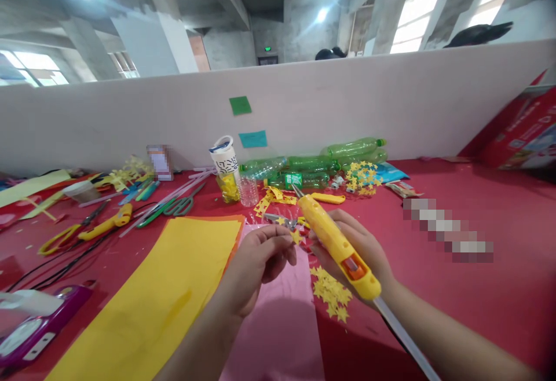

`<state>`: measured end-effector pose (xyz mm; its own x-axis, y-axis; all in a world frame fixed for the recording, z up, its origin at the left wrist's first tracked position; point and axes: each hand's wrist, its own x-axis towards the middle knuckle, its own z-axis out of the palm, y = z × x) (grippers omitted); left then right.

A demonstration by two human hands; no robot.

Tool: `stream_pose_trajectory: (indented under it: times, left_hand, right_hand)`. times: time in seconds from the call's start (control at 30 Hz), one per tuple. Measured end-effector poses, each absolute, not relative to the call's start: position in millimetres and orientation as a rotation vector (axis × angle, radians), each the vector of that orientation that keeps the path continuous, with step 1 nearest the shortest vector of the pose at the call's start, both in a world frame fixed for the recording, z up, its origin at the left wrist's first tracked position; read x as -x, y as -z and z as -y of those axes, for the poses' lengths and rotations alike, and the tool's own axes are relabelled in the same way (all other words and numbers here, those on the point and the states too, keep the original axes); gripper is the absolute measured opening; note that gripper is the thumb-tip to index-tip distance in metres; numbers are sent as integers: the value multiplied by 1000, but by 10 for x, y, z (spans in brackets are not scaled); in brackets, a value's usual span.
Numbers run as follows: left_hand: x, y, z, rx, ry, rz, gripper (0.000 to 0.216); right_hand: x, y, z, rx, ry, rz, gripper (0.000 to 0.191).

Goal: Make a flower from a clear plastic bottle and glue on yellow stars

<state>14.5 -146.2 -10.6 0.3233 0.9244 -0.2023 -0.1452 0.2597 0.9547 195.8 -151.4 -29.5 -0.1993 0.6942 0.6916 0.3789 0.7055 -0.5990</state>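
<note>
My left hand (266, 251) pinches a small yellow paper star (297, 237) between thumb and fingertips. In my right hand (356, 242) is a yellow hot glue gun (334, 239), its metal nozzle angled up and away to the left, a little above the star. A clear glue stick (406, 334) sticks out of its back end. Below both hands lies a pink sheet (278, 323). Beside its right edge is a pile of yellow paper stars (332, 291). Scissors (282, 219) lie partly hidden behind my hands.
Several green plastic bottles (310, 164) line the white partition (174, 100), with another star cluster (364, 177) beside them. A white cup (225, 155) stands left of them. Yellow sheets (174, 277) lie left; beyond are a second glue gun (108, 223), green scissors (179, 204) and a purple power strip (47, 326).
</note>
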Motion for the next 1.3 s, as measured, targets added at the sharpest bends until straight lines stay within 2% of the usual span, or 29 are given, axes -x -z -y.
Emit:
stream_pose_trajectory:
  times: [0.27,0.47,0.6,0.73,0.93,1.2,1.3]
  left_hand:
    - [-91,139,1486,-1037,-842,-880,12]
    - [-58,136,1453,-1070,-824,-908,16]
    - [126,69,1352,-1303,-1048,-1176,14]
    - [302,107,1257,-1872,-1280,-1449,6]
    - [298,355,1212,-2193,-1127,-1539,7]
    - [316,501,1095,-2052,-1007,-1526,20]
    - [313,517,1081,-2020,-1012,-1518,17]
  right_hand:
    - [-1867,318,1477,776,-364,1912,16]
    - [-1837,292,1449,759,-369,1940,12]
    - [-1820,219,1393,869,-311,1817,6]
    - [-1808,142,1292,1071,-424,1615,4]
    - [-1724,121,1180,1083,-631,1635,3]
    - [-1548,124,1071,1114,-710,1715,12]
    - [-1534,190,1032,1106,-715,1714,11]
